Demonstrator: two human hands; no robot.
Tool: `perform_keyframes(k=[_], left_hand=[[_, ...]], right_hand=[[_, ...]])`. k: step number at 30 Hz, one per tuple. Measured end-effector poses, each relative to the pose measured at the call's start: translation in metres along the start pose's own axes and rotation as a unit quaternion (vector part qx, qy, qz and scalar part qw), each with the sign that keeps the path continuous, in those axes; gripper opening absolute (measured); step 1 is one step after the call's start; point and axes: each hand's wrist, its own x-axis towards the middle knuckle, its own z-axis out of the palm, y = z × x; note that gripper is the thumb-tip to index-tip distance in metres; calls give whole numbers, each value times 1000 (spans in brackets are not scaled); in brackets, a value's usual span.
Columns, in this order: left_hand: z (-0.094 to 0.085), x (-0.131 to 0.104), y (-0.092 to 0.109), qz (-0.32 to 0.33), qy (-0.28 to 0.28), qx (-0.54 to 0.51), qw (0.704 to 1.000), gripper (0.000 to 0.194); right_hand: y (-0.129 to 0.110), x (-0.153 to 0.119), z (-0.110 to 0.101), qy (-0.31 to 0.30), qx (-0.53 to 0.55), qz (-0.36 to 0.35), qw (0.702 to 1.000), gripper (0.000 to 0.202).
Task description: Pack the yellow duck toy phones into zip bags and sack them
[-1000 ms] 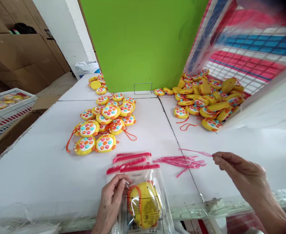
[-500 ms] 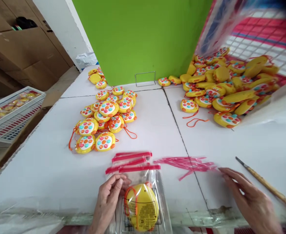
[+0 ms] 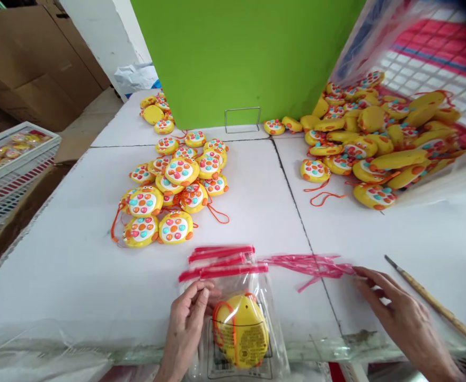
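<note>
A clear plastic bag (image 3: 274, 318) with a pink top edge lies at the front of the table, a yellow toy (image 3: 244, 339) with an orange cord inside it. My left hand (image 3: 188, 323) pinches the bag's left side just below the pink edge. Several more pink-edged bags (image 3: 220, 252) show behind it. Thin pink strips (image 3: 308, 263) lie in a loose bunch to the right. The fingertips of my right hand (image 3: 395, 313) are at the right end of the strips, thumb and index finger close together.
Yellow toys (image 3: 181, 171) with coloured buttons are heaped at left centre. A larger heap (image 3: 371, 119) spills from a plastic bag at right. A green panel (image 3: 236, 58) stands behind, a wooden-handled tool (image 3: 431, 297) lies at right, and a white basket (image 3: 18, 154) is at far left.
The view has shifted slightly, so the table items appear a little further right. Both hands keep nearly the same places relative to the bag and the strips.
</note>
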Motion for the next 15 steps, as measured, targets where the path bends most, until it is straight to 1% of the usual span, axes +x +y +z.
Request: perform_keyframes(k=[1, 3, 5, 7, 9, 11, 13, 15], left_hand=[[0, 0, 0, 0, -1, 0, 1000, 31], [-1, 1, 1, 0, -6, 1, 1000, 30], [-2, 1, 2, 5, -17, -2, 1000, 30], [-3, 2, 3, 10, -28, -7, 1000, 30], [-4, 2, 4, 13, -36, -14, 999, 30], [-4, 4, 3, 14, -44, -20, 999, 29], [-5, 5, 3, 17, -50, -26, 998, 29], [-5, 5, 2, 20, -56, -35, 998, 29]], right_hand=[[-2, -2, 1, 11, 2, 8, 1000, 35], [-4, -4, 4, 53, -2, 43, 998, 34], [-5, -2, 9, 96, -11, 86, 992, 32], [-5, 3, 13, 118, -11, 108, 987, 35], [-6, 5, 14, 114, -3, 98, 989, 47], [-12, 1, 11, 95, -7, 67, 993, 58], [-23, -9, 4, 82, -35, 36, 995, 60], [-39, -24, -4, 98, -77, -5, 992, 56]])
